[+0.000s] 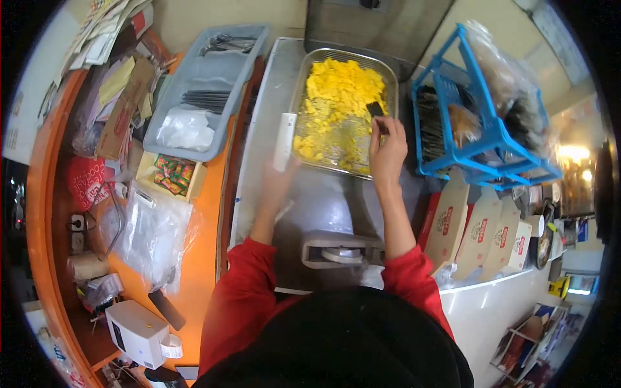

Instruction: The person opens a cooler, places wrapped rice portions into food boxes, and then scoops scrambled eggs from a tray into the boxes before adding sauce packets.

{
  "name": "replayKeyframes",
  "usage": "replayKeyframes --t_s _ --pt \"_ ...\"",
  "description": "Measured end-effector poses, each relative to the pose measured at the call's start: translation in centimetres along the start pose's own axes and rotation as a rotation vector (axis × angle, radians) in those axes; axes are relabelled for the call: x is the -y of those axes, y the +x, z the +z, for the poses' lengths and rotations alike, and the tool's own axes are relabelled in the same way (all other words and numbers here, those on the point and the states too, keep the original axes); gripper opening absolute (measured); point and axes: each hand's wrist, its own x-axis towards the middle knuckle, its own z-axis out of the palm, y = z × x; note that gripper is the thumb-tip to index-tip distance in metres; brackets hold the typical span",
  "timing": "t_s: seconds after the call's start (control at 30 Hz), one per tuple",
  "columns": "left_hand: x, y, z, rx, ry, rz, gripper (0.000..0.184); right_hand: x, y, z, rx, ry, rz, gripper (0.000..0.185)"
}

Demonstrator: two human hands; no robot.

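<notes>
A metal tray (299, 87) with a wire-mesh bottom lies in front of me on the grey metal counter. Yellow crumbled pieces (343, 81), which look like scrambled egg, are heaped toward its far side and thin out nearer to me. Over the tray's right edge, my right hand (389, 152) is closed, fingers pinched on a small black flat piece (374, 108) that pokes out past the fingertips. At the tray's near left corner, my left hand (277, 184) is smeared by motion. A flat white strip-like object (284, 139) extends just beyond it; whether the hand grips it is unclear.
Left, a grey bin (150, 139) of cutlery and a box of sachets (174, 174) stand on an orange counter, with a label printer (139, 333) nearer. Right, a blue rack (475, 152) stands above cardboard boxes (475, 236). A tape dispenser (339, 252) sits close to me.
</notes>
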Motion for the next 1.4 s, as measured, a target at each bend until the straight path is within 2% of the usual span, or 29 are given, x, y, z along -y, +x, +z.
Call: replayKeyframes --t_s 0.1,0.2,0.23,0.33,0.37,0.4,0.43,0.47,0.53,0.6,0.63,0.73,0.87,1.0,1.03,1.07,1.13,1.17,1.2,1.23,1.27,1.3,1.33,1.37,1.4 --pt "-3.1 -0.5 -0.1 0.059 -0.136 -0.048 0.038 -3.3 3.7 5.9 0.075 -0.157 -0.159 0.003" --pt "-2.4 -0.2 0.1 0.093 -0.18 -0.096 0.042 -7.9 4.2 11.0 0.374 -0.278 -0.264 0.005" --pt "-1.6 0.0 0.3 0.059 -0.068 -0.054 0.045 -7.8 3.5 11.8 0.496 -0.333 -0.281 0.005" --pt "-2.0 0.2 0.1 0.078 -0.148 -0.061 0.048 -6.4 1.3 11.3 0.621 -0.121 -0.211 0.008" --pt "-3.3 0.1 -0.4 0.16 -0.26 -0.172 0.049 -5.5 0.4 10.8 0.645 0.009 -0.165 0.009" --pt "-3.8 0.3 -0.6 0.162 -0.271 -0.184 0.049 -3.9 -0.5 10.4 0.667 0.136 -0.116 0.01" --pt "-4.1 0.3 -0.7 0.167 -0.282 -0.202 0.049 -1.8 -1.2 9.6 0.67 0.169 -0.178 0.011" --pt "-4.1 0.1 -0.6 0.174 -0.289 -0.218 0.048 -0.8 -2.3 9.2 0.725 0.218 -0.126 0.013" --pt "-4.0 0.0 -0.5 0.15 -0.348 -0.189 0.045 2.2 -3.6 8.1 0.811 0.373 0.109 0.014" --pt "-4.2 0.0 -0.6 0.136 -0.363 -0.149 0.042 1.8 -3.7 8.1 0.804 0.378 0.272 0.016" --pt "-4.3 0.1 -0.6 0.129 -0.371 -0.17 0.041 1.4 -3.4 8.3 0.795 0.382 0.347 0.017" --pt "-4.7 -0.2 -0.6 0.13 -0.369 -0.222 0.038 -2.8 -3.4 10.0 0.668 0.803 0.795 0.018" --pt "-4.5 -0.3 -0.7 0.14 -0.28 -0.23 0.035 -5.5 -3.7 10.3 0.572 1.027 1.133 0.022" --pt "-3.6 -0.2 -0.5 0.116 -0.192 -0.199 0.034 -5.9 -1.9 7.1 0.403 1.111 1.143 0.021" --pt "-4.5 -0.5 -0.4 0.095 -0.31 -0.234 0.033 -6.1 -1.3 5.6 0.396 1.229 1.151 0.02" --pt "-2.8 -0.2 -0.4 0.093 -0.163 -0.236 0.032 -6.3 -1.1 3.9 0.365 1.27 1.147 0.02" --pt "-2.5 0.0 -0.7 0.108 -0.143 -0.207 0.034 -4.5 -0.1 -1.0 0.274 1.342 1.136 0.019" --pt "-2.5 -0.3 -0.5 0.049 -0.158 -0.164 0.034 -4.0 0.1 -3.7 0.213 1.396 1.145 0.017" --pt "-1.5 0.0 -0.4 0.025 -0.131 -0.058 0.036 -3.5 0.1 -6.9 0.174 1.439 1.145 0.017" --pt "-2.1 -0.2 -0.8 0.036 -0.133 -0.178 0.041 -3.0 0.0 -10.6 0.15 1.467 1.129 0.016" --pt "-5.7 -1.4 -1.5 0.108 -0.209 -0.254 0.046 -2.6 -0.1 -14.3 0.13 1.493 1.109 0.015" --pt "-6.6 -1.3 -2.0 0.045 -0.124 -0.227 0.048 -2.4 -0.4 -18.2 0.059 1.507 1.068 0.014" --pt "-8.8 -1.7 -2.7 0.082 -0.305 -0.216 0.053 -2.6 -1.0 -22.1 0.002 1.528 1.028 0.014" --pt "-11.3 -2.2 -3.4 0.109 -0.341 -0.237 0.056 -3.4 -1.9 -25.8 -0.095 1.46 0.975 0.015" --pt "-14.4 -2.8 -3.9 0.135 -0.376 -0.258 0.061 -4.6 -2.8 -30.0 -0.064 1.449 0.925 0.017"
